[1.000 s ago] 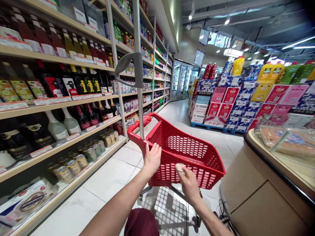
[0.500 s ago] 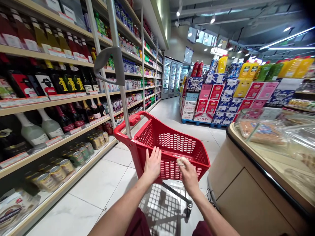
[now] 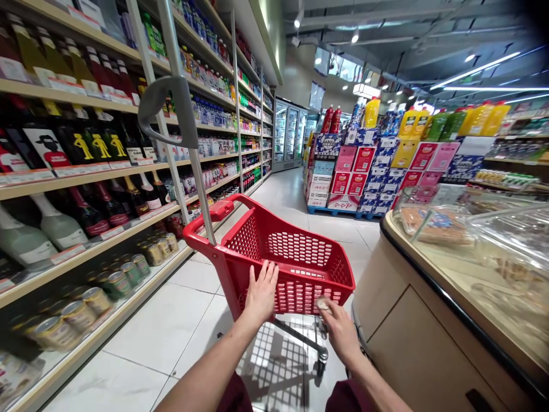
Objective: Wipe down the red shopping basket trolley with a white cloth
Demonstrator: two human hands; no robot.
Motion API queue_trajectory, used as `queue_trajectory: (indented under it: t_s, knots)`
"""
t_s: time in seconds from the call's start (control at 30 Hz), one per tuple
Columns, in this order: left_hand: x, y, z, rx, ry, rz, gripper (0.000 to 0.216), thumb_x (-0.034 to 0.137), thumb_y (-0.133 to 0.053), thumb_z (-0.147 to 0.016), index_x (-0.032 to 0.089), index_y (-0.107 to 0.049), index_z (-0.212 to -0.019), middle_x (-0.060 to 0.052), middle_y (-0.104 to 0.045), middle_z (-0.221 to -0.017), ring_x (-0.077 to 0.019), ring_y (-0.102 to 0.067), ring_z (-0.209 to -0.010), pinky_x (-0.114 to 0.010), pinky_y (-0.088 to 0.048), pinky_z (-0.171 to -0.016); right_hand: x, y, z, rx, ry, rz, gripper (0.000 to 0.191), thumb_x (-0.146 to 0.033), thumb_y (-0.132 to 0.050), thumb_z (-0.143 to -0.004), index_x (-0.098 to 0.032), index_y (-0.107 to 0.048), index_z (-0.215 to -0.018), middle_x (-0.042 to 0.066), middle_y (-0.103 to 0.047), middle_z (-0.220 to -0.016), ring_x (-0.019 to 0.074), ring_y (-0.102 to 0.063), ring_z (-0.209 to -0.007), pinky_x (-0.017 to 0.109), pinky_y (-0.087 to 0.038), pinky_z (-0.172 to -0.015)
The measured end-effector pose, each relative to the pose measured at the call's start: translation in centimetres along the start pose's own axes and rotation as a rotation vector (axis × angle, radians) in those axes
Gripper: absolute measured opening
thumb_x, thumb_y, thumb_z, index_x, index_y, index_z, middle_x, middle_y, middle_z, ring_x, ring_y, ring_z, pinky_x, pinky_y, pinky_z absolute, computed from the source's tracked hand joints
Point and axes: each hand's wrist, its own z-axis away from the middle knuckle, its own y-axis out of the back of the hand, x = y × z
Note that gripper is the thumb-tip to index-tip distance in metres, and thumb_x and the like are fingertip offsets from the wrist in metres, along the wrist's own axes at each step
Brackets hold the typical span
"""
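Note:
A red plastic shopping cart point(image 3: 338, 260) with perforated walls stands sideways in front of me, its basket showing nothing inside. My left hand point(image 3: 261, 289) lies flat on the near side of the basket, just under the rim, fingers stretched. Pinched in my right hand point(image 3: 341, 326) is a small crumpled whitish cloth point(image 3: 322, 304), partly covered by the fingers. It is at the lower part of the same side wall, towards the front end; whether it touches the plastic is unclear. A grey loop handle point(image 3: 184, 111) on a metal pole rises from the cart's left end.
Shelves of bottles and cans point(image 3: 98, 223) line the left side. A curved counter point(image 3: 398, 303) with clear-lidded food packs point(image 3: 437, 223) stands close on the right. Stacked drink cartons point(image 3: 355, 171) sit ahead on a blue pallet, with glass-door fridges point(image 3: 291, 129) behind. Tiled floor runs between.
My right hand with the cloth has moved down and right along the basket's side, from near the rim. My left hand stays on the side wall. The view has turned slightly right.

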Motion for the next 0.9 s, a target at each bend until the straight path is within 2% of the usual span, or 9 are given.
queue_trajectory:
  t_s: [0.1,0.27,0.37,0.43,0.5,0.57,0.7,0.8,0.9]
  knots:
    - [-0.2,-0.2,0.0,0.008,0.021,-0.026,0.061,0.015,-0.033,-0.076,0.014,-0.023,-0.136,-0.009,-0.020,-0.144,-0.0250,-0.007,-0.133,-0.056,-0.009,-0.104,1.4,0.3,0.6,0.131,-0.083,0.060,0.037,-0.012,-0.036,-0.080,-0.023,-0.060,-0.106,0.008,-0.055,-0.112,0.0202,-0.050,-0.097,0.032,-0.039,-0.076]
    - [-0.5,-0.8,0.1,0.018,0.001,-0.058,0.062,0.015,-0.033,-0.076,0.017,-0.020,-0.137,-0.007,-0.019,-0.145,-0.0235,-0.005,-0.134,-0.056,-0.009,-0.103,2.2,0.9,1.9,-0.028,-0.016,0.025,0.039,-0.008,-0.037,-0.077,-0.027,-0.061,-0.102,0.005,-0.057,-0.109,0.0164,-0.052,-0.090,0.027,-0.040,-0.070]
    - [-0.5,-0.9,0.2,0.028,0.002,-0.072,0.062,0.016,-0.033,-0.077,0.017,-0.020,-0.137,-0.006,-0.018,-0.145,-0.0239,-0.004,-0.134,-0.056,-0.010,-0.103,3.6,1.7,1.7,0.152,-0.062,-0.007,0.035,-0.011,-0.038,-0.079,-0.023,-0.062,-0.100,0.007,-0.057,-0.107,0.0180,-0.051,-0.092,0.030,-0.040,-0.073]
    - [-0.4,-1.0,0.2,0.032,0.015,-0.075,0.062,0.016,-0.034,-0.077,0.017,-0.020,-0.137,-0.006,-0.019,-0.145,-0.0241,-0.004,-0.134,-0.055,-0.010,-0.103,4.4,2.2,0.7,0.277,-0.187,0.009,0.032,-0.016,-0.039,-0.080,-0.021,-0.063,-0.099,0.009,-0.055,-0.108,0.0208,-0.049,-0.095,0.034,-0.039,-0.077]
    - [-0.1,-0.9,0.1,0.030,0.025,-0.065,0.062,0.015,-0.034,-0.076,0.017,-0.021,-0.137,-0.007,-0.019,-0.145,-0.0239,-0.005,-0.134,-0.054,-0.011,-0.104,4.0,2.3,-0.8,0.320,-0.317,0.029,0.035,-0.017,-0.036,-0.079,-0.019,-0.062,-0.102,0.011,-0.054,-0.110,0.0224,-0.048,-0.098,0.036,-0.038,-0.078]
    - [0.0,-0.7,0.0,0.023,0.041,-0.048,0.062,0.015,-0.034,-0.076,0.016,-0.023,-0.136,-0.007,-0.020,-0.145,-0.0243,-0.006,-0.134,-0.054,-0.012,-0.104,1.9,1.7,-2.4,0.300,-0.359,0.005,0.042,-0.013,-0.031,-0.078,-0.019,-0.058,-0.109,0.011,-0.053,-0.112,0.0225,-0.046,-0.101,0.038,-0.038,-0.080]
    - [-0.2,-0.3,-0.1,0.018,0.036,-0.051,0.063,0.016,-0.035,-0.075,0.016,-0.022,-0.137,-0.008,-0.020,-0.145,-0.0247,-0.005,-0.134,-0.054,-0.011,-0.104,-2.4,0.4,-4.4,0.178,-0.185,-0.095,0.051,-0.008,-0.030,-0.077,-0.023,-0.047,-0.122,0.008,-0.052,-0.120,0.0210,-0.043,-0.108,0.036,-0.036,-0.083]
    - [-0.4,-0.1,0.1,0.007,0.018,-0.050,0.063,0.017,-0.035,-0.075,0.018,-0.021,-0.137,-0.006,-0.020,-0.145,-0.0241,-0.005,-0.134,-0.054,-0.010,-0.104,-0.7,0.9,-3.7,0.135,-0.199,-0.085,0.053,-0.007,-0.030,-0.077,-0.026,-0.043,-0.125,0.006,-0.051,-0.123,0.0201,-0.045,-0.105,0.033,-0.036,-0.079]
    - [-0.1,-0.2,0.2,-0.010,0.037,-0.021,0.064,0.017,-0.036,-0.075,0.017,-0.022,-0.137,-0.006,-0.018,-0.145,-0.0245,-0.005,-0.134,-0.054,-0.011,-0.104,2.6,1.4,-2.6,0.180,-0.419,-0.003,0.049,-0.011,-0.033,-0.074,-0.024,-0.050,-0.119,0.007,-0.056,-0.114,0.0216,-0.048,-0.089,0.034,-0.037,-0.070]
